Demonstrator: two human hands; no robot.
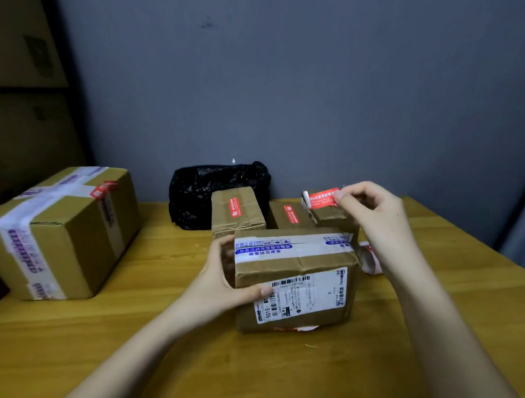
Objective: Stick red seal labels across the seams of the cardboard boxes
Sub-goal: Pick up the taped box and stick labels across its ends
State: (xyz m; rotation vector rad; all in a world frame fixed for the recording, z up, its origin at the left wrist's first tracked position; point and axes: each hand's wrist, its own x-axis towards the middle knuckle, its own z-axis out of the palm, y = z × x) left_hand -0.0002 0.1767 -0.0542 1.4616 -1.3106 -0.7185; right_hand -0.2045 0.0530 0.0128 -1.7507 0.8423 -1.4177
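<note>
Five cardboard boxes [293, 275], four red labels [323, 198]

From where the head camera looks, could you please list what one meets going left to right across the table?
Large taped box → black plastic bag → left hand → box with shipping label → red seal label → right hand.

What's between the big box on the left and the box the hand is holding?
Only bare wooden table lies between the big box and the held box, seen in the head view.
</note>
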